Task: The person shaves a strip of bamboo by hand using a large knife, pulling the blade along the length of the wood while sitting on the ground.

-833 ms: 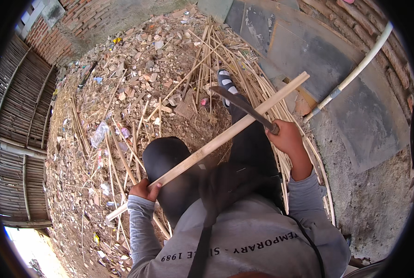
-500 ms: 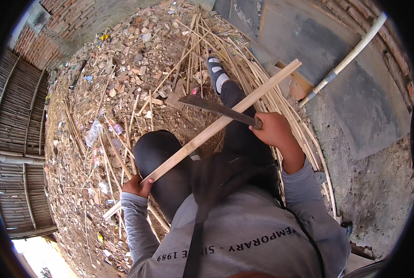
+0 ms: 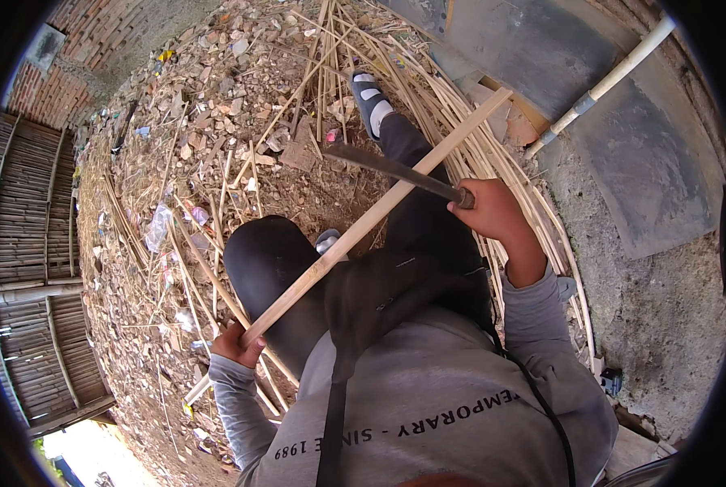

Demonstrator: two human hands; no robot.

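My left hand (image 3: 238, 346) grips the wooden strip (image 3: 361, 230) near its lower end, thumb on top. The strip slants up across my left knee (image 3: 267, 258) and over my right leg (image 3: 428, 231). My right hand (image 3: 497, 213) is closed around the handle of the knife (image 3: 379, 166), whose blade crosses above the strip; I cannot tell whether they touch. More strips (image 3: 484, 154) lie along my right side.
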